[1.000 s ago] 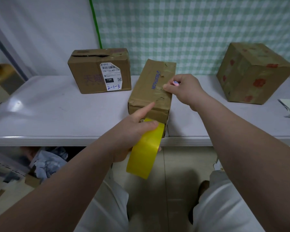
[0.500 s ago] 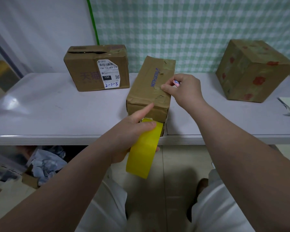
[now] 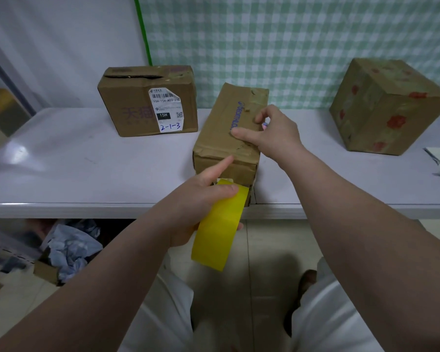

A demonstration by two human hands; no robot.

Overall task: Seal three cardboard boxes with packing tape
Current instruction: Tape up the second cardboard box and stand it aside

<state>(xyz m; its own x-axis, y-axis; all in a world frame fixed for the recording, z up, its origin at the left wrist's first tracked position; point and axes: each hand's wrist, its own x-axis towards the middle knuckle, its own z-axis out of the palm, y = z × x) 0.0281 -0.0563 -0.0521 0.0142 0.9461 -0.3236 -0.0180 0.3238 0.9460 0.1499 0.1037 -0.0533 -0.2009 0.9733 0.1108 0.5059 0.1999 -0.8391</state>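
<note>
Middle cardboard box [image 3: 221, 138] at tabletop [image 3: 87, 168] front edge, left hand [image 3: 201, 196] gripping yellow tape roll [image 3: 221, 232] below its near end, forefinger touching box, right hand [image 3: 274, 135] pressing thumb on its top, fingers pinching small pink object [image 3: 264, 126]

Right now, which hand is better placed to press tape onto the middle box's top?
Probably right. The right hand rests on the middle brown cardboard box; the left hand grips the yellow tape roll.

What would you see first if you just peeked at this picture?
The bright yellow tape roll, gripped by the left hand at the front edge of the table. Just behind it, the right hand rests on the middle cardboard box. A box with red flowers sits far right.
</note>
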